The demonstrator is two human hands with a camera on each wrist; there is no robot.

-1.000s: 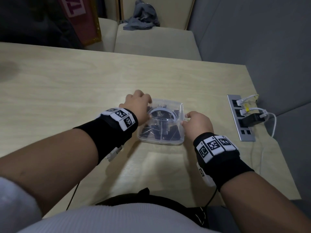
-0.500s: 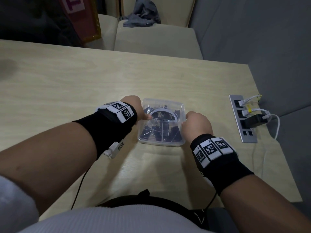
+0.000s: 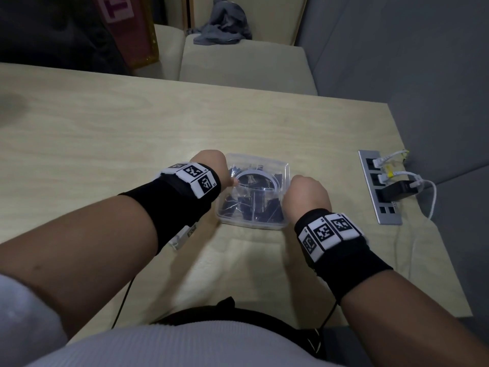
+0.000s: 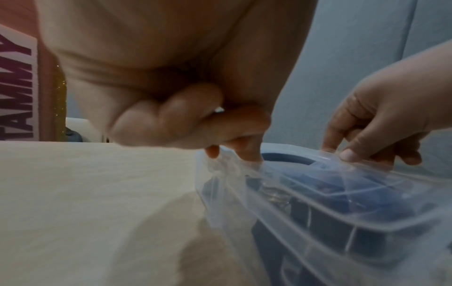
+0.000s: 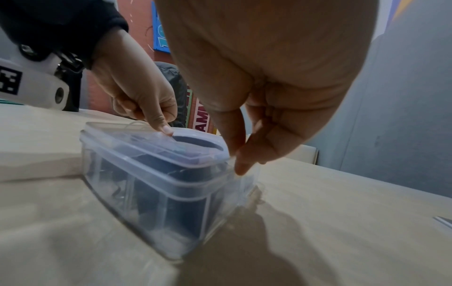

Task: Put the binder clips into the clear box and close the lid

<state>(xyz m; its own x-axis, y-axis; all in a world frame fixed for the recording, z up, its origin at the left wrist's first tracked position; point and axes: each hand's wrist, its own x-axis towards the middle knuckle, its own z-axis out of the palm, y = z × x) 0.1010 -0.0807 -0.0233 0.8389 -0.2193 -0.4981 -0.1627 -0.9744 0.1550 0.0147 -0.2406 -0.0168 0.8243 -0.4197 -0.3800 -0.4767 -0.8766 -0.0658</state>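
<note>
The clear box [image 3: 254,207] stands on the wooden table [image 3: 132,144] with its clear lid [image 5: 151,147] lying on top. Dark binder clips [image 3: 267,210] fill it, showing through the walls [image 5: 186,209]. My left hand [image 3: 225,176] is at the box's left end with curled fingers; there it pinches the clear side flap [image 4: 232,152] and its thumb touches the lid [image 5: 167,129]. My right hand [image 3: 293,186] is at the right end, where thumb and finger pinch the lid's edge flap [image 5: 238,156].
A grey socket strip [image 3: 381,189] with white cables and a black adapter lies near the table's right edge. Beige seat cushions [image 3: 246,64] with a grey cloth [image 3: 222,25] sit beyond the far edge. Bare tabletop stretches to the left.
My left hand has slid from the lid's far left corner down to the box's left end. My right hand has stayed at the right end.
</note>
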